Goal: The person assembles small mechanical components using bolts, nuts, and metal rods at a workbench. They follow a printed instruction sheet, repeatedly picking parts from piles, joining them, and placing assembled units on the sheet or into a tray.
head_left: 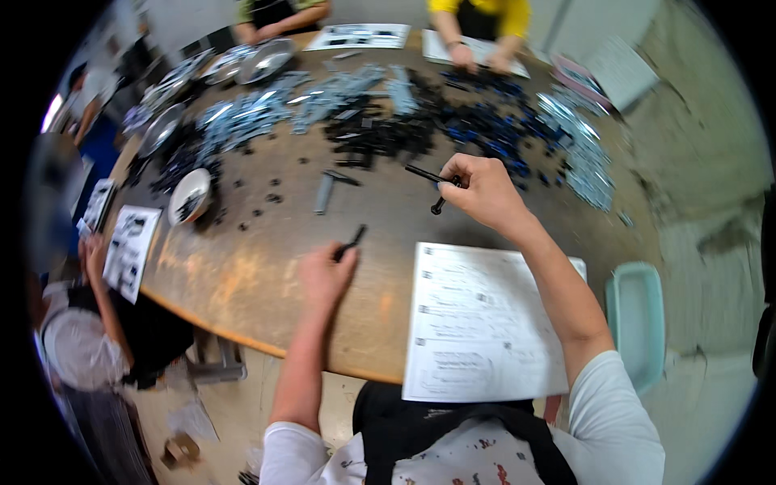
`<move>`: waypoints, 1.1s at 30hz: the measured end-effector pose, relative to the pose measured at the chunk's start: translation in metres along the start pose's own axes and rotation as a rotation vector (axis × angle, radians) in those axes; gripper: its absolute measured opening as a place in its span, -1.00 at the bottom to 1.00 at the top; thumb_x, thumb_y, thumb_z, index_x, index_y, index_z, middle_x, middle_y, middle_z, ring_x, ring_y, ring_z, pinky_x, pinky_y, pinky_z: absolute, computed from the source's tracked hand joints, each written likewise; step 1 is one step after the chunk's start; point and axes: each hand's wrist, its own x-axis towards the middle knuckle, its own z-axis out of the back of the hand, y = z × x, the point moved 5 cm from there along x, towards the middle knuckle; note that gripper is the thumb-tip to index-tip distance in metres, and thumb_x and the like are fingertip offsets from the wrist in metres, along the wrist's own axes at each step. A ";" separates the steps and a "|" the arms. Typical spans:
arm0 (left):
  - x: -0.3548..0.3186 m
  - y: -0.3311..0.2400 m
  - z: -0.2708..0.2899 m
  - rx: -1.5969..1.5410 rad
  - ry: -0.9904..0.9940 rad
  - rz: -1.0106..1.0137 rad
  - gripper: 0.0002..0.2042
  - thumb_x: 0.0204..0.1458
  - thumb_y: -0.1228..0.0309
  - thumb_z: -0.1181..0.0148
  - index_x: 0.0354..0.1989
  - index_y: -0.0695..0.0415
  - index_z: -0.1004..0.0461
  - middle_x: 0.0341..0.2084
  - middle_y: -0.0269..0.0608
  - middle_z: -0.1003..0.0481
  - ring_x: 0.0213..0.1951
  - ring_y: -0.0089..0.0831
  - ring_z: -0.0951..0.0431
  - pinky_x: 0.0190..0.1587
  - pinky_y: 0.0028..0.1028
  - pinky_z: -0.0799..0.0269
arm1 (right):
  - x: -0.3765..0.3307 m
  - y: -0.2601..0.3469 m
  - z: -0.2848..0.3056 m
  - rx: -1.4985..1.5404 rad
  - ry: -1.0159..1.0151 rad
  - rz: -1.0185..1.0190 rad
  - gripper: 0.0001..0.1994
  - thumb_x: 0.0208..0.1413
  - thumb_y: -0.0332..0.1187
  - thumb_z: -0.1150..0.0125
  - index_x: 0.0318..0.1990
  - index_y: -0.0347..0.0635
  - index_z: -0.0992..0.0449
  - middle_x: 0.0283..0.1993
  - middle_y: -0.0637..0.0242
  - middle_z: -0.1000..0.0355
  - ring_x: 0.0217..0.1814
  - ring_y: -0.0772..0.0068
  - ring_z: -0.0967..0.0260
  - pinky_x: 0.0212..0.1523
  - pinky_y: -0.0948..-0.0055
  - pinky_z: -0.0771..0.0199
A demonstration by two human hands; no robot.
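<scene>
A: How do the hands stand?
B: The right hand (481, 190) pinches what look like 2 slim black rods (423, 172), 1 pointing left, the other down. The left hand (323, 271) is nearer and lower, fingers closed around a short black piece (353, 241). Both are over the table (242, 271).

A: What could go wrong?
B: A fingertip grip that loosens could let a rod swing or drop. If it rolled far enough, it might vanish among the black parts (380, 133) on the far side, being just as dark. The paper sheet (465, 323) worries me too: its near edge overhangs the table, so a brush from the right forearm or body could slide it off.

A: What can't you make out?
B: The right fingers hide where the rods meet, so I can't tell whether they're joined. The left hand is blurred and covers its piece's near end. The far co-workers (478, 28) are cut off at the top.
</scene>
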 end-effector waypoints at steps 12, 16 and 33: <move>-0.064 -0.245 -0.115 -0.204 0.642 -0.657 -0.78 -0.08 0.21 -0.36 -0.39 0.10 -0.66 -0.55 -0.21 -0.59 -0.51 -0.24 -0.58 -0.42 -0.35 -0.47 | -0.199 -0.082 0.132 -0.507 -0.037 -0.169 -0.84 -0.08 -0.38 -0.25 -0.35 -0.25 -0.50 -0.39 0.11 -0.49 -0.32 0.03 -0.48 -0.26 0.14 -0.45; -0.091 -0.263 -0.146 -0.116 0.696 -0.770 -0.77 -0.02 0.17 -0.31 -0.39 0.08 -0.65 -0.54 -0.19 -0.58 -0.48 -0.20 -0.58 -0.40 -0.27 -0.46 | -0.208 -0.089 0.115 -0.541 0.046 -0.121 -0.83 -0.06 -0.34 -0.22 -0.34 -0.24 -0.49 -0.35 0.11 -0.49 -0.28 -0.02 -0.47 -0.23 0.08 -0.45; -0.093 -0.280 -0.163 -0.161 0.542 -0.651 -0.75 0.06 0.33 -0.23 -0.15 0.20 -0.55 -0.27 -0.04 -0.52 -0.19 -0.07 -0.54 -0.18 -0.23 -0.46 | -0.205 -0.137 0.125 -0.200 -0.171 -0.188 -0.88 0.04 -0.35 -0.25 -0.28 -0.16 -0.54 -0.32 0.23 -0.50 -0.24 0.13 -0.48 -0.21 0.20 -0.43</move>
